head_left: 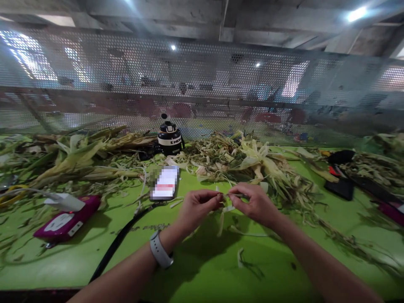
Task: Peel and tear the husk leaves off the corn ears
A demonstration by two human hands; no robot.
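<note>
Over the middle of the green table [202, 261], my two hands meet almost fingertip to fingertip. My left hand [197, 208], with a pale watch band on the wrist, is closed in a pinch on a thin strip of corn husk [220, 225] that dangles below the fingers. From the other side my right hand [255, 204] pinches the same small piece of husk, as far as I can see. Its exact shape is partly hidden by the fingertips. Just behind the hands lies a pile of corn husks [259, 158], loose and pale green to yellow.
A phone [165, 183] with a lit screen lies left of my hands, with a black strap [120, 235] running toward me. Further left are a magenta power bank [67, 219] and more husks [78, 155]. A black bottle [170, 141] stands before a perforated metal screen [202, 88].
</note>
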